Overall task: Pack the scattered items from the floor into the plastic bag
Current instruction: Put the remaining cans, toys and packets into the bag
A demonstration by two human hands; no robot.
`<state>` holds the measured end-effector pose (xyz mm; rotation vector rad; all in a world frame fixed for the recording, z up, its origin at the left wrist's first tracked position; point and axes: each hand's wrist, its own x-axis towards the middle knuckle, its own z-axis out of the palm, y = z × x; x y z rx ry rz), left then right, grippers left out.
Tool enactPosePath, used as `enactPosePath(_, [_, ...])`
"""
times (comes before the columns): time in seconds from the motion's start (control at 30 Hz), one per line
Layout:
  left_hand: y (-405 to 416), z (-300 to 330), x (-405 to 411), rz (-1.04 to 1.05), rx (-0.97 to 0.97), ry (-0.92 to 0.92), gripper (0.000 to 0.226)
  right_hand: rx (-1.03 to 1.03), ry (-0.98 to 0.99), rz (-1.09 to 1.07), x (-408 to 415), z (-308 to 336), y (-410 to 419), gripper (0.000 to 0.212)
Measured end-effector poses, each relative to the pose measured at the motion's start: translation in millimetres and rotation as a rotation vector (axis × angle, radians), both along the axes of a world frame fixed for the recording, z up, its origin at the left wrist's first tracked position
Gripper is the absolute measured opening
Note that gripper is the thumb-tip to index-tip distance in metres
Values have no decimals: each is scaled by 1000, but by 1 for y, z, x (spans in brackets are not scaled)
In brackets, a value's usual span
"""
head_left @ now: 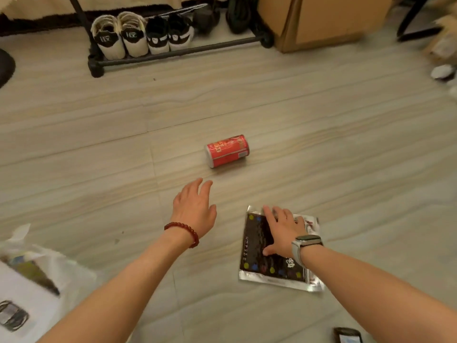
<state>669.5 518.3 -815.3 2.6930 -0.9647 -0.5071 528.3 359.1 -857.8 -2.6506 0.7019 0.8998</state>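
Note:
A red can (228,150) lies on its side on the tiled floor, mid-frame. My left hand (195,207), with a red bead bracelet at the wrist, hovers just short of the can with straight fingers and holds nothing. A flat black and silver snack packet (257,258) lies on the floor to the right. My right hand (282,231), with a watch on the wrist, rests flat on the packet with spread fingers. The white plastic bag (49,271) sits at the lower left with some items showing inside.
A black shoe rack (173,52) with several pairs of shoes stands at the back. A cardboard box (321,21) is at the back right. A small dark object (347,335) lies at the bottom right edge. A dark round thing (6,66) is at the left edge.

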Motion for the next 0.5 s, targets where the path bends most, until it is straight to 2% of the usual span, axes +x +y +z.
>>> enactPosePath(0.17, [-57, -14, 38, -72, -14, -20, 67, -60, -51, 37, 11, -9, -7, 103])
enactPosePath(0.27, [-90, -21, 72, -51, 9, -40, 75, -44, -63, 14, 11, -13, -9, 96])
enactPosePath(0.37, [-117, -32, 90, 10, 83, 26, 83, -39, -57, -16, 10, -16, -10, 92])
enactPosePath(0.5, [-127, -46, 86, 85, 139, -47, 74, -42, -47, -69, 10, -17, -7, 94])
